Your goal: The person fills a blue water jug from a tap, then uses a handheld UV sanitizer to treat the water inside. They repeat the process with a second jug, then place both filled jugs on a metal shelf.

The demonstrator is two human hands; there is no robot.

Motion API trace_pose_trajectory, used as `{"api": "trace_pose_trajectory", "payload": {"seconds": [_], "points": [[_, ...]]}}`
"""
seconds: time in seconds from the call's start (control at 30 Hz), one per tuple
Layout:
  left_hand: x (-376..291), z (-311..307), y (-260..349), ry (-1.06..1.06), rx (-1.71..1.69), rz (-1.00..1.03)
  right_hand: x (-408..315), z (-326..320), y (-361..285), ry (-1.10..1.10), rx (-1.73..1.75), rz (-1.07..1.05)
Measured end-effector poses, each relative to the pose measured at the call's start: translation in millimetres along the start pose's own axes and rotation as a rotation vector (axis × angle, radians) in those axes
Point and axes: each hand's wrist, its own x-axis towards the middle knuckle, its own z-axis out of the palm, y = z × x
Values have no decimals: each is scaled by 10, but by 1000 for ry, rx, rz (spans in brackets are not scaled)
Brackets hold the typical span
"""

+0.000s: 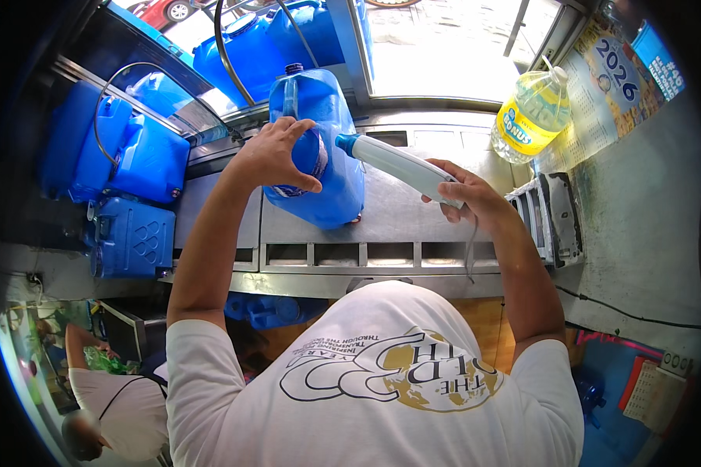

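Observation:
A blue plastic water container [344, 157] stands on the steel counter in front of me, with a handle and a small dark cap at its far end. Its wide round blue cap [305, 156] faces left and has a printed plastic seal band [322, 160] around the rim. My left hand [274, 153] spans this cap, thumb at the near edge and fingers at the far edge. In my right hand [458, 190] is a white corded heat gun [400, 166]. Its blue nozzle [344, 143] points left towards the cap and seal band, close to the container.
Several blue containers [152, 157] stand at the left, and more [245, 52] are outside the window. A large clear bottle [528, 119] with a yellow label is at the far right, above a dark-and-white slotted unit [552, 219]. Another person [117, 397] is at lower left.

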Motion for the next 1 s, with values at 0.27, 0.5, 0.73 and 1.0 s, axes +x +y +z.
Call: {"api": "trace_pose_trajectory", "payload": {"seconds": [0.27, 0.5, 0.73, 1.0], "points": [[27, 14, 23, 18, -18, 11, 62, 28, -53, 6, -45, -2], [26, 40, 11, 37, -57, 9, 90, 4, -30, -42, 1, -28], [25, 51, -1, 26, -36, 6, 105, -1, -24, -45, 44, -27], [37, 60, 6, 18, -26, 2, 91, 4, -45, -56, 33, -15]]}}
